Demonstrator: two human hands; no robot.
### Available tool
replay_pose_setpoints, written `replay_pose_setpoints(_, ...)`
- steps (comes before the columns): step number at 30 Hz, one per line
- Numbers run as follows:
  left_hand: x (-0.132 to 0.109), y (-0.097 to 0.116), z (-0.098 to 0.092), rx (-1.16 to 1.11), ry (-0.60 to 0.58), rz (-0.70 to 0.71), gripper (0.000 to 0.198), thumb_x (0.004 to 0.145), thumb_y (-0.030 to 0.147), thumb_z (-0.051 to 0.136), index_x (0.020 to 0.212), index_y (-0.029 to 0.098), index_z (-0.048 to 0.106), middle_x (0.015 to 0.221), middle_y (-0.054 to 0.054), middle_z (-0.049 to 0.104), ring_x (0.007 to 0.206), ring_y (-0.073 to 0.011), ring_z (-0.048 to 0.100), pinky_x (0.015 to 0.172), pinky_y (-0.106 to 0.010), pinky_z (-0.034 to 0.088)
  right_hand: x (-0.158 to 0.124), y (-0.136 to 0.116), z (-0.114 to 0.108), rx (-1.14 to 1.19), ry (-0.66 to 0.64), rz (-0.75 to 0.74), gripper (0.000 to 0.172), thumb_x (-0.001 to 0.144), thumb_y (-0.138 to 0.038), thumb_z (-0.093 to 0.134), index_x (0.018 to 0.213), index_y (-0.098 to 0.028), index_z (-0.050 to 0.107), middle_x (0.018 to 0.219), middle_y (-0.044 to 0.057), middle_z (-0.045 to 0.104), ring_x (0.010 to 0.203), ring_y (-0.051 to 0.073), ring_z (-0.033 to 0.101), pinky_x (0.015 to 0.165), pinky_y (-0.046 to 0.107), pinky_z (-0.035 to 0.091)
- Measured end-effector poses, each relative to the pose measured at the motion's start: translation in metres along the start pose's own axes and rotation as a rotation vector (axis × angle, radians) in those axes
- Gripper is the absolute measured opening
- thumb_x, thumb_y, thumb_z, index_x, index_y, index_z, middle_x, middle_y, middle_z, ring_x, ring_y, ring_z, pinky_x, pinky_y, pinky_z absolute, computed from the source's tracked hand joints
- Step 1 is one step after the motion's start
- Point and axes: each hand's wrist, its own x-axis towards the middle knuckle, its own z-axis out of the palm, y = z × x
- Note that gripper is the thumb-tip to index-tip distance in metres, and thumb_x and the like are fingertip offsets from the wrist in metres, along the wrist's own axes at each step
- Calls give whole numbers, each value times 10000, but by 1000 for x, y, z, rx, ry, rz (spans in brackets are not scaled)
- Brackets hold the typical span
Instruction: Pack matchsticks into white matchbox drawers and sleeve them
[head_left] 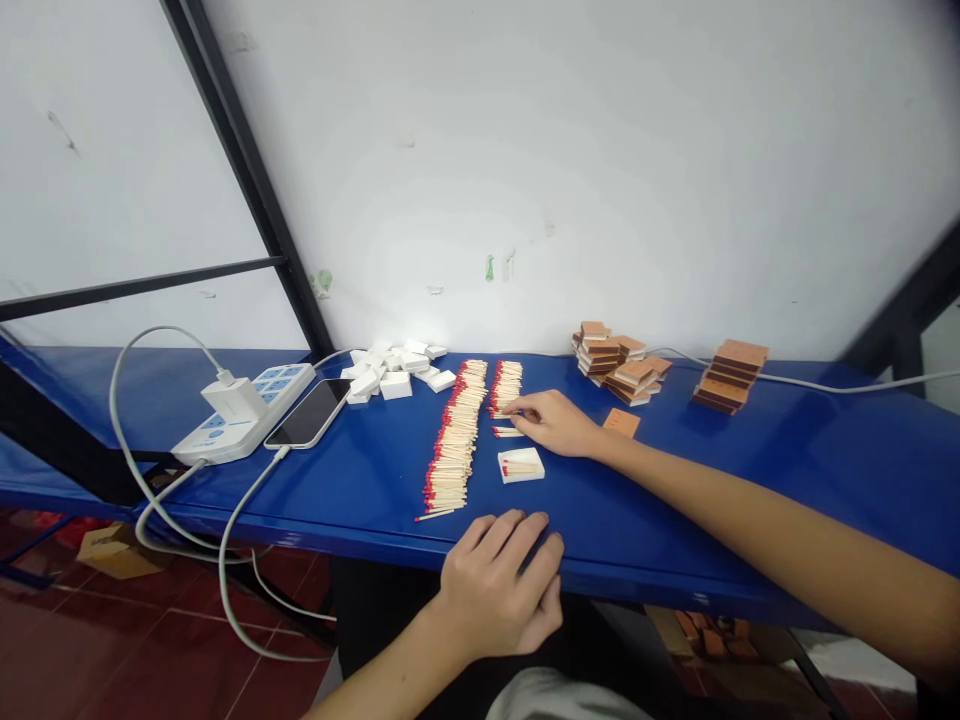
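Observation:
My right hand [559, 420] reaches over the shorter row of red-tipped matches [506, 385], thumb and fingertips pinched on what looks like a match at its near end. A few matches [508, 432] lie just below those fingers. Nearer to me sits a white matchbox tray [521, 478] with a few matches inside. A longer row of matches [456, 440] runs alongside on the left. My left hand [499, 585] rests by the table's front edge, fingers loosely bent and apart, with nothing visible in it.
White trays [394, 365] lie heaped at the back left. Brown matchbox covers [622, 360] and a neat stack [731, 375] stand at the back right; one orange cover [622, 423] lies beside my right wrist. A phone [309, 413], power strip [244, 415] and cables occupy the left.

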Motion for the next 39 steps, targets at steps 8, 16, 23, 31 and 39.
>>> replay_pose_setpoints(8,-1,0,1,6,8,4,274,804,237,553,1030,172,694,1093,-61,723,938,-236,655,764,-352,496,0,0,0,-32,-12,-5,337,885,-237,528,1143,-192,740,633,-12,587,561,108,456,580,241,285)
replay_pose_setpoints(16,0,0,1,1,5,6,280,810,241,544,1036,169,693,1092,-63,722,943,-235,653,770,-352,501,0,2,1,-44,-9,-17,329,883,-227,536,1144,-201,735,653,-13,605,570,107,464,579,240,285)
replay_pose_setpoints(23,0,0,1,-2,9,9,280,805,234,547,1035,168,693,1093,-64,723,936,-238,654,766,-351,500,-1,-1,1,-43,-5,-18,299,871,-208,536,1080,-191,750,642,-17,596,568,104,465,583,239,286)
replay_pose_setpoints(31,0,0,1,-3,11,10,280,803,236,554,1037,168,692,1099,-62,720,943,-234,653,772,-352,505,2,5,2,17,-8,-12,299,899,-241,520,1099,-197,738,647,-15,588,582,111,473,591,243,292)
replay_pose_setpoints(39,-1,0,1,-5,6,6,279,802,235,557,1038,171,693,1089,-63,721,941,-235,656,767,-352,505,7,12,4,65,11,34,225,889,-287,554,946,-174,740,590,-28,536,555,112,445,584,249,285)
